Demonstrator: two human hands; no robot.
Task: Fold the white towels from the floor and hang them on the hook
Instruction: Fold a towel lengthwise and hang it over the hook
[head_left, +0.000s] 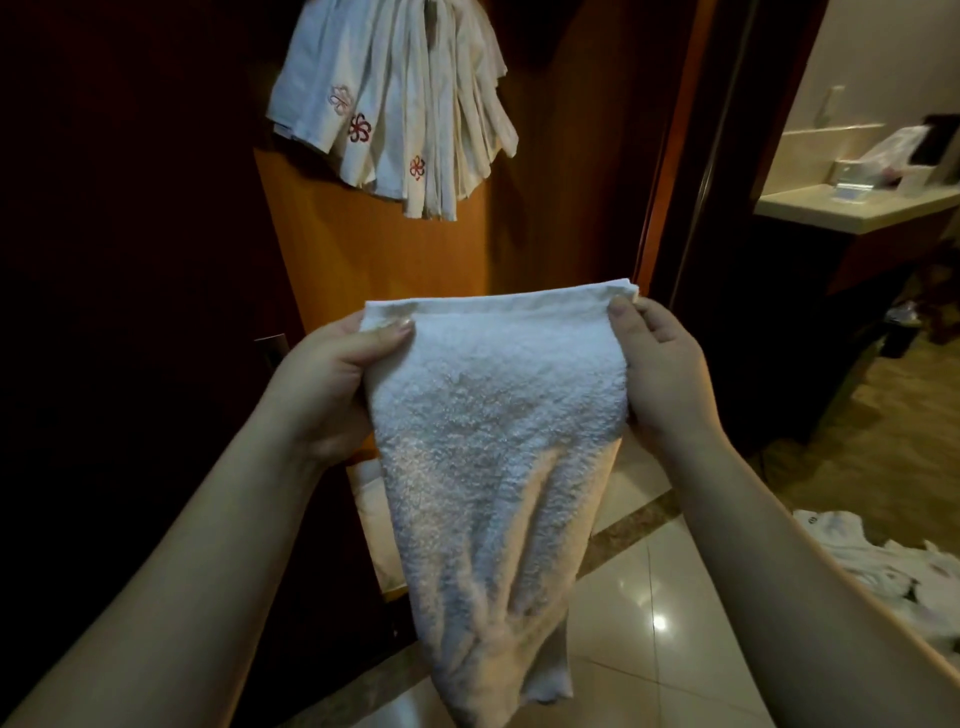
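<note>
Towels (395, 104) with red flower marks hung bunched at the top left against the wooden door (374, 249). Below them, the left hand (332, 384) pinched one upper corner of a white towel (488, 447), thumb on top. The towel hung down between both arms, above the tiled floor (649, 623). The right hand (660, 374) pinched the other corner. More white towels (893, 561) lay on the floor at far right.

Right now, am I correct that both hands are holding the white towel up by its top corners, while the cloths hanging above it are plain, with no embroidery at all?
Not quite. The left hand and right hand do hold the white towel by its top corners, but the head view shows the hanging cloths carry red flower embroidery.
</note>
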